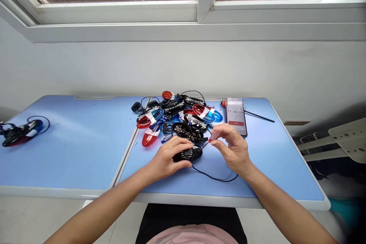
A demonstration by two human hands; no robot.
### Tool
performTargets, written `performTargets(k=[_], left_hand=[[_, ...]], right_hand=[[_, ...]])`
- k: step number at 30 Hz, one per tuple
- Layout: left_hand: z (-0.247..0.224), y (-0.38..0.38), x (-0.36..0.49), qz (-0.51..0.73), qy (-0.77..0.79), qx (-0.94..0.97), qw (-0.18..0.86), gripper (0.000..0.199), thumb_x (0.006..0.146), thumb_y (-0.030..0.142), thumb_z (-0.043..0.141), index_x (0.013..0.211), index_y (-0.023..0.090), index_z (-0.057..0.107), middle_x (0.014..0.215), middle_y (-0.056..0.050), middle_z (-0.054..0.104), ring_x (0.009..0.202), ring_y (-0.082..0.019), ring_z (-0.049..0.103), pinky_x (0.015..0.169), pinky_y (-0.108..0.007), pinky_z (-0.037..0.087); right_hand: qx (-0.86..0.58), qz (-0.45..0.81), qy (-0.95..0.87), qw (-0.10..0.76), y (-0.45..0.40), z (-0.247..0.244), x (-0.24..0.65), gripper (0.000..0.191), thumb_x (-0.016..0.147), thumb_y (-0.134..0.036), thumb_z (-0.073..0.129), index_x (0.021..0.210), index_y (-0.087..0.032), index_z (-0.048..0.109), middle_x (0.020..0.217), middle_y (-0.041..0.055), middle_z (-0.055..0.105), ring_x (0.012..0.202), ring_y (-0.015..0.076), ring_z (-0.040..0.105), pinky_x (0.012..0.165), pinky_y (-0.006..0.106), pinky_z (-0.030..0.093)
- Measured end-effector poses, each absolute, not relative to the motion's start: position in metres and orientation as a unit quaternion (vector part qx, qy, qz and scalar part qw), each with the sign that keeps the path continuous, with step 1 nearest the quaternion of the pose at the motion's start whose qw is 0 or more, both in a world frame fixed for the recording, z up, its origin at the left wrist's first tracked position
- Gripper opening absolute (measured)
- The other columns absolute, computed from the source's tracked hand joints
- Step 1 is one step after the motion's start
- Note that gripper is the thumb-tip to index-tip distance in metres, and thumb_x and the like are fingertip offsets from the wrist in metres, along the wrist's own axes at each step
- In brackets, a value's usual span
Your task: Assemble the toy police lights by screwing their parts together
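Note:
My left hand [174, 153] grips a black oval device housing [196, 152] that lies on the blue table, fingers over its top and thumb along the near side. A thin black cord [219, 178] runs from near the housing in a curve to the right. Just right of it, my right hand [232, 148] is raised with thumb and fingertips pinching a small clear-and-red piece [213, 136]; its exact kind is too small to tell. Directly behind both hands is a pile of black housings with cords [184, 131], red-and-blue translucent covers [150, 119] and blue batteries [166, 138].
A phone [236, 118] showing a running timer lies behind my right hand, with a thin black rod [260, 116] beside it. At the far left, an assembled black, red and blue unit [24, 132] rests on the adjoining table [74, 152]. A wall and window [183, 30] stand behind.

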State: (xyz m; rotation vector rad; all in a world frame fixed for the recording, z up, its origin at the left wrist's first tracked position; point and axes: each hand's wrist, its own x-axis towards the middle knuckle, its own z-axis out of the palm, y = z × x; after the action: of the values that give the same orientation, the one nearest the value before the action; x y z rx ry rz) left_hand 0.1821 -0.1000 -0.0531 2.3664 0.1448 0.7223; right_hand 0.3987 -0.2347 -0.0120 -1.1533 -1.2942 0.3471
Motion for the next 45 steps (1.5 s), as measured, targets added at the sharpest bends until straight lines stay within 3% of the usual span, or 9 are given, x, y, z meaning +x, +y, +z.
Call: performTargets(k=[5, 11, 16, 22, 28, 31, 34, 40, 45], left_hand=[[-0.055, -0.1, 0.182, 0.274, 0.065, 0.9, 0.333, 0.045, 0.093, 0.042, 0.077, 0.134, 0.024, 0.067, 0.122, -0.012, 0.072, 0.108, -0.027, 0.067, 0.094, -0.043, 0.056], [-0.057, -0.099, 0.18, 0.264, 0.087, 0.904, 0.325, 0.045, 0.092, 0.044, 0.078, 0.133, 0.027, 0.069, 0.124, -0.011, 0.068, 0.11, -0.027, 0.066, 0.095, -0.042, 0.057], [-0.057, -0.098, 0.179, 0.261, 0.109, 0.903, 0.322, 0.048, 0.091, 0.043, 0.079, 0.135, 0.028, 0.069, 0.117, -0.009, 0.066, 0.105, -0.025, 0.067, 0.091, -0.04, 0.059], [-0.057, -0.096, 0.182, 0.306, 0.095, 0.893, 0.315, 0.048, 0.092, 0.041, 0.079, 0.136, 0.026, 0.067, 0.12, -0.011, 0.073, 0.11, -0.027, 0.066, 0.096, -0.045, 0.057], [-0.059, -0.095, 0.182, 0.309, 0.091, 0.892, 0.318, 0.048, 0.093, 0.039, 0.078, 0.138, 0.026, 0.066, 0.123, -0.012, 0.076, 0.115, -0.03, 0.065, 0.098, -0.05, 0.057], [-0.059, -0.095, 0.182, 0.308, 0.089, 0.894, 0.314, 0.049, 0.094, 0.039, 0.077, 0.14, 0.027, 0.065, 0.129, -0.013, 0.074, 0.122, -0.031, 0.064, 0.102, -0.053, 0.056], [-0.059, -0.095, 0.181, 0.306, 0.11, 0.893, 0.312, 0.053, 0.093, 0.042, 0.078, 0.142, 0.028, 0.063, 0.14, -0.015, 0.067, 0.129, -0.032, 0.062, 0.106, -0.053, 0.054], [-0.06, -0.096, 0.18, 0.3, 0.13, 0.896, 0.3, 0.047, 0.091, 0.047, 0.079, 0.131, 0.025, 0.07, 0.112, -0.01, 0.071, 0.102, -0.026, 0.067, 0.089, -0.041, 0.059], [-0.058, -0.096, 0.181, 0.311, 0.125, 0.897, 0.287, 0.041, 0.091, 0.046, 0.079, 0.125, 0.024, 0.072, 0.111, -0.009, 0.072, 0.102, -0.026, 0.065, 0.088, -0.041, 0.057]], right_hand=[[-0.501, 0.174, -0.578, 0.62, -0.235, -0.011, 0.402, 0.015, 0.104, -0.026, 0.059, 0.115, -0.027, 0.07, 0.1, 0.0039, 0.074, 0.081, 0.0165, 0.071, 0.077, 0.036, 0.064], [-0.494, 0.115, -0.593, 0.625, -0.234, -0.01, 0.403, 0.016, 0.097, -0.025, 0.071, 0.112, -0.028, 0.072, 0.095, 0.0034, 0.073, 0.082, 0.0181, 0.068, 0.075, 0.037, 0.062], [-0.514, 0.142, -0.584, 0.612, -0.236, -0.01, 0.404, 0.023, 0.103, -0.022, 0.056, 0.122, -0.028, 0.069, 0.104, 0.0057, 0.076, 0.084, 0.0183, 0.07, 0.079, 0.039, 0.063], [-0.502, 0.112, -0.581, 0.631, -0.235, -0.013, 0.402, 0.022, 0.099, -0.02, 0.065, 0.117, -0.031, 0.072, 0.102, 0.0035, 0.075, 0.082, 0.017, 0.069, 0.074, 0.035, 0.063], [-0.525, 0.137, -0.562, 0.624, -0.236, -0.012, 0.401, 0.028, 0.1, -0.024, 0.063, 0.127, -0.029, 0.069, 0.105, 0.0049, 0.077, 0.082, 0.0171, 0.072, 0.077, 0.036, 0.065], [-0.529, 0.122, -0.568, 0.619, -0.236, -0.012, 0.401, 0.024, 0.098, -0.021, 0.065, 0.12, -0.029, 0.072, 0.097, 0.0028, 0.077, 0.079, 0.0166, 0.072, 0.076, 0.036, 0.065], [-0.542, 0.137, -0.553, 0.618, -0.236, -0.011, 0.4, 0.031, 0.098, -0.019, 0.064, 0.128, -0.028, 0.068, 0.097, 0.003, 0.079, 0.081, 0.0174, 0.074, 0.078, 0.037, 0.065], [-0.505, 0.149, -0.589, 0.613, -0.239, -0.005, 0.403, 0.027, 0.101, -0.017, 0.06, 0.124, -0.028, 0.069, 0.099, 0.0032, 0.08, 0.08, 0.0166, 0.073, 0.077, 0.036, 0.065], [-0.476, 0.141, -0.634, 0.593, -0.236, 0.0, 0.407, 0.022, 0.1, -0.025, 0.064, 0.119, -0.03, 0.075, 0.105, 0.0059, 0.077, 0.094, 0.0209, 0.071, 0.081, 0.039, 0.063]])
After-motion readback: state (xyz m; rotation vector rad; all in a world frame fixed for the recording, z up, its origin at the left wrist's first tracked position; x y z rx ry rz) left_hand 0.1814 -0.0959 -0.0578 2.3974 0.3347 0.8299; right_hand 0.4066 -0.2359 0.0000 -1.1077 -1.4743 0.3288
